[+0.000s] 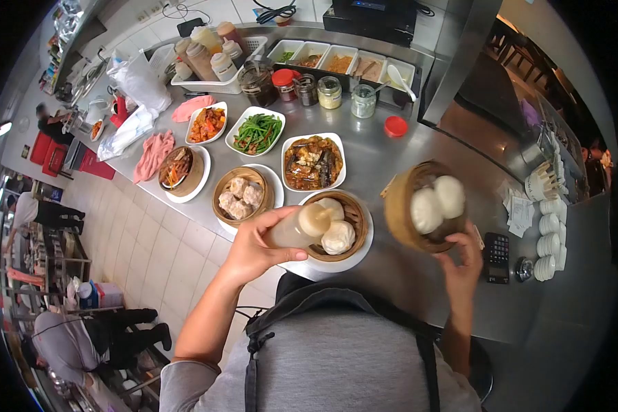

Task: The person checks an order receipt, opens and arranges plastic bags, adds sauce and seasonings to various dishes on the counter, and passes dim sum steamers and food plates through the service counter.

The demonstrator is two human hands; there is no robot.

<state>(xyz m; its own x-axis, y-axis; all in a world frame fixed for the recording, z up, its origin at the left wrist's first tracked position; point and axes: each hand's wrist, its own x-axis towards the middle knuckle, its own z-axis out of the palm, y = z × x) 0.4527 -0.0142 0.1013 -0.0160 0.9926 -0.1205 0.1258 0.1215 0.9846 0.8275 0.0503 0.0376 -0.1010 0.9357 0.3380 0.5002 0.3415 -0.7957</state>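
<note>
My left hand (257,244) is wrapped round a translucent, whitish cylindrical container (288,231), blurred at its far end. It is held over a bamboo steamer (365,230) of white buns (338,237) on a white plate (364,255), hiding part of them. My right hand (462,254) grips the near rim of another bamboo steamer (399,216), which is tilted and smeared by motion. Inside that one are two smooth white buns (427,210). Left of my left hand stands a steamer with pale dumplings (240,198).
Behind are bowls of eggplant (314,163), green beans (255,133) and a red-orange dish (207,125). Sauce jars (329,93), squeeze bottles (200,60) and topping trays (340,60) line the back. At right lie a calculator (498,257) and stacked white cups (548,245). Other people are at left.
</note>
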